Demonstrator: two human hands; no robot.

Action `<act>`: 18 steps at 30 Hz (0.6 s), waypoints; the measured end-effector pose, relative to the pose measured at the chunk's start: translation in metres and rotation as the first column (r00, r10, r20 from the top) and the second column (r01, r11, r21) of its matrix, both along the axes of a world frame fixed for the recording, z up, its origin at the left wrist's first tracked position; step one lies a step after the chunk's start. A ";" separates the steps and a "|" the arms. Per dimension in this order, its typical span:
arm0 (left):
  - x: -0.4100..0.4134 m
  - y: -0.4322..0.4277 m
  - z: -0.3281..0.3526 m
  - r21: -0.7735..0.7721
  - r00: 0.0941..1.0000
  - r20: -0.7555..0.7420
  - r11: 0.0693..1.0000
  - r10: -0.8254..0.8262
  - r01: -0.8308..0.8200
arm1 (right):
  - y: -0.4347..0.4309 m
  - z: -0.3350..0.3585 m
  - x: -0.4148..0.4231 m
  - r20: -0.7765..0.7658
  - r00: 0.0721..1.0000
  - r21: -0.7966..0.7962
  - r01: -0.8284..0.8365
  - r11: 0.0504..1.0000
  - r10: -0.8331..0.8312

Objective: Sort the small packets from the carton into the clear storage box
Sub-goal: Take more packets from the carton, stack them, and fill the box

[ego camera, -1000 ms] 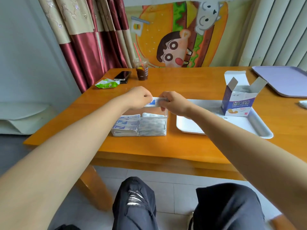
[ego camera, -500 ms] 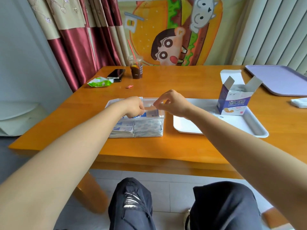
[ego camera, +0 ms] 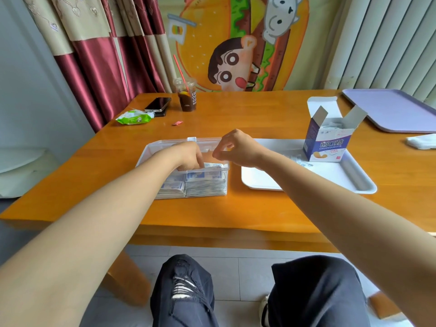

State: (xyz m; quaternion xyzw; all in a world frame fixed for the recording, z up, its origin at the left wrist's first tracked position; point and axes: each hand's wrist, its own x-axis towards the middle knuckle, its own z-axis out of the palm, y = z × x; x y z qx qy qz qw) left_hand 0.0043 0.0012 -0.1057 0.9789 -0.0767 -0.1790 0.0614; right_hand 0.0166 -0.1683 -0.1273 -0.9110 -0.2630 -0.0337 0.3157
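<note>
1. The left hand (ego camera: 186, 155) reaches into the clear storage box (ego camera: 165, 143). Its fingers (ego camera: 199, 162) are bent downward, with the tips on the top packet (ego camera: 213, 166). The hand hides whether they pinch it or only press it flat.
2. The right hand (ego camera: 238, 148) hovers just right of the left fingers, above the box's right end. Its thumb and forefinger tips are drawn together and nothing shows between them.
3. Under the left fingers the stacked packets (ego camera: 205, 186) fill the box's near compartments almost to the rim. The carton (ego camera: 328, 142) stands open on the white tray (ego camera: 349, 182), well off to the right of both hands.
4. Risk: the stacks are tall and the packets look thin and slippery. If the left fingers lift off at a slant, the top packet may come with them or slide over the rim onto the worktop (ego camera: 259, 208).
5. Risk: pressing too hard near the divider could push the packet into the next stack and mix up the sorting.
6. Risk: the box looks light. A sideways push from the left fingers, with the right hand not steadying it, may shift the box on the worktop.
7. Risk: when the right hand swings back towards the carton, its forearm crosses the tray edge. It could knock over the upright carton or catch its raised flaps.
</note>
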 end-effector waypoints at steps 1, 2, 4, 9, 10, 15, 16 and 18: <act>0.001 0.000 -0.001 -0.003 1.000 0.015 1.000 0.004 -0.004 | 0.000 0.000 0.000 0.001 1.000 -0.002 -0.004 1.000 0.004; 0.001 0.001 -0.001 -0.011 1.000 0.029 1.000 0.009 -0.008 | 0.000 0.001 -0.001 0.000 1.000 -0.005 -0.004 1.000 0.004; 0.002 0.001 -0.002 -0.025 0.999 0.050 1.000 0.013 -0.012 | -0.001 0.001 -0.001 0.000 1.000 -0.002 -0.001 1.000 0.001; 0.000 0.003 -0.004 -0.088 0.999 0.039 0.996 0.014 -0.010 | -0.002 0.000 -0.001 -0.003 1.000 0.000 0.004 1.000 -0.004; 0.002 0.005 -0.005 -0.109 0.999 0.043 0.994 0.020 -0.016 | -0.002 0.000 -0.002 0.015 1.000 0.007 0.016 1.000 -0.016; 0.001 0.019 0.013 -0.218 0.996 0.057 0.975 0.062 -0.048 | 0.001 0.012 -0.004 0.221 0.975 0.045 0.024 0.999 -0.033; 0.000 0.023 0.019 -0.239 0.995 0.062 0.969 0.076 -0.059 | 0.006 0.016 -0.004 0.163 0.987 0.006 -0.009 1.000 0.008; -0.003 0.031 0.027 -0.277 0.993 0.066 0.958 0.096 -0.074 | 0.018 0.023 -0.005 0.036 0.996 -0.130 -0.080 0.988 0.085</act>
